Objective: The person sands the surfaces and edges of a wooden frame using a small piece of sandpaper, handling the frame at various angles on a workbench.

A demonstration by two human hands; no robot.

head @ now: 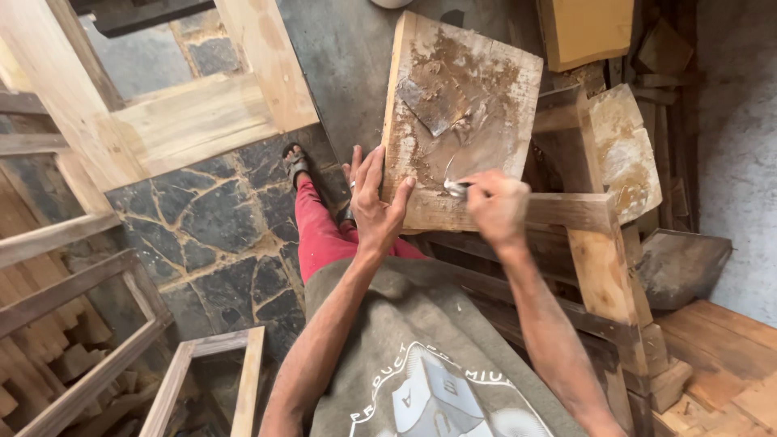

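Head camera looks down on a workshop floor of dark irregular stone [218, 226], crowded with pale wooden frames [194, 121] on the left and a stack of rough timber [599, 267] on the right. Across that stack rests a square wooden board [461, 113], tilted slightly, its top smeared with brown-grey putty that has dried into patches. The person's grey printed shirt [421, 364] and red trouser leg [320, 235] fill the lower middle, with a sandalled foot [296, 162] on the stone.

The left hand [374, 206] grips the board's near left edge, fingers straight and close together along the side, thumb hooked over the top face. The right hand [495, 206] is curled into a closed grip around a small metal scraper [453, 188], whose blade lies on the putty near the board's lower edge.
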